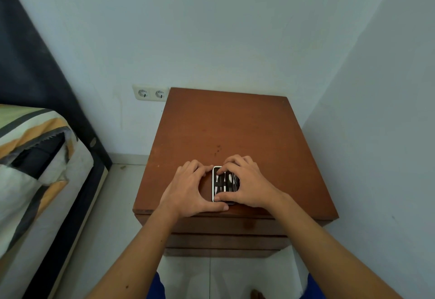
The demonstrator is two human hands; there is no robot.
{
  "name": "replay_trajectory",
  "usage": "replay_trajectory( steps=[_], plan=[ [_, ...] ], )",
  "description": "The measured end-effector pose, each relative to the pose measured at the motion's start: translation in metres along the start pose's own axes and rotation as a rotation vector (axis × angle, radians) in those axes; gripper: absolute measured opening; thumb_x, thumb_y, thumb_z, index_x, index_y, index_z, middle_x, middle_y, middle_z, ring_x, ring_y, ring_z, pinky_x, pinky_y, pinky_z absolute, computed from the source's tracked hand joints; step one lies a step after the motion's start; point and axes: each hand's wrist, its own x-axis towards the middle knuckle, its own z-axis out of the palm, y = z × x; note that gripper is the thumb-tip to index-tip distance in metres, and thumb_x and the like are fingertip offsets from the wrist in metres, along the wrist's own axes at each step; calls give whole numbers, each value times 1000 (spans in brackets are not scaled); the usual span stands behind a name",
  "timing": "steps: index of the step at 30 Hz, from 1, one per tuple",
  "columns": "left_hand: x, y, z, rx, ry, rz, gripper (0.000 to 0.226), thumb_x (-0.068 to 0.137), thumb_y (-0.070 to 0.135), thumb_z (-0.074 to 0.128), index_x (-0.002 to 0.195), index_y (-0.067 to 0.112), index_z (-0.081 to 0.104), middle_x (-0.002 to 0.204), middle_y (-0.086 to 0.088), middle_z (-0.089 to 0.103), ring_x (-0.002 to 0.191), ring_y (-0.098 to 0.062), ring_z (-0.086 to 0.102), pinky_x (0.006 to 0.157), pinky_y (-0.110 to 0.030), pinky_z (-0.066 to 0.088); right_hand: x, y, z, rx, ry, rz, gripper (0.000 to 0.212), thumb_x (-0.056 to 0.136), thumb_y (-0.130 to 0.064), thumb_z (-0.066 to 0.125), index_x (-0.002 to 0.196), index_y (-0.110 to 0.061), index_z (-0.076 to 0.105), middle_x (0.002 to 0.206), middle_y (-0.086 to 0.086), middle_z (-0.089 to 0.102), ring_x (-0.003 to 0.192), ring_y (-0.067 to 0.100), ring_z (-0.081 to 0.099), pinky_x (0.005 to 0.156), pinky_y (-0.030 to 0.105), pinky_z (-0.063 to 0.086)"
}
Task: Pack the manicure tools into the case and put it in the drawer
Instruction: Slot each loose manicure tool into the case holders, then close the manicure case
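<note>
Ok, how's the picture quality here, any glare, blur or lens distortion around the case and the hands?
Head view: soft, even light with no hard glare; faint shadows under both hands, left hand and right hand. The wide-angle lens bends the walls and splays the nightstand edges. The case is sharp enough to show tools as pale shapes, but too small to name them.

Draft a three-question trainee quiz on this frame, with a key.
1. True or false: the manicure case lies open, tools showing.
2. Which hand covers the case's right side? A) left hand B) right hand
3. What stands on the wall left of the nightstand?

Key: 1 true. 2 B; its fingers curl over the far end and its thumb lies on the near end, while the left hand rests beside the case on the wood. 3 a double wall socket.
</note>
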Motion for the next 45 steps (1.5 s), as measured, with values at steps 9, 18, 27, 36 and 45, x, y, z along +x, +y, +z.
replay_trajectory(
  steps=[9,18,27,36,45],
  plan=[
    [1,-1,2,-3,-1,6,125,52,105,61,148,26,54,111,19,44,106,-5,44,104,-31,41,-22,24,-17,65,299,166,24,93,-42,70,116,-34,73,111,-18,58,111,11,48,102,36,42],
    [-1,-7,4,-75,10,-23,92,66,92,67,135,31,63,110,22,48,106,-5,47,96,-24,38,-34,55,-32,210,143,255,33,95,-12,71,125,-26,72,101,-10,61,79,7,57,78,17,44],
    [6,-13,8,-174,113,-70,42,86,52,80,122,32,75,99,17,57,90,-6,57,79,-21,46,-66,42,-28,189,83,303,22,87,-37,81,104,-28,70,93,-11,62,89,5,51,76,20,38],
    [9,-12,6,-156,99,-69,31,93,40,78,124,36,74,98,21,57,89,-1,56,77,-19,42,-98,15,16,99,324,251,39,80,-60,76,89,-28,55,86,-18,52,88,11,47,76,27,40],
    [11,-13,8,-148,118,-54,32,94,38,78,125,35,75,96,19,56,88,2,54,78,-22,42,-93,18,13,211,359,307,35,83,-61,74,100,-32,65,85,-14,58,88,7,50,74,25,42]
  ],
)
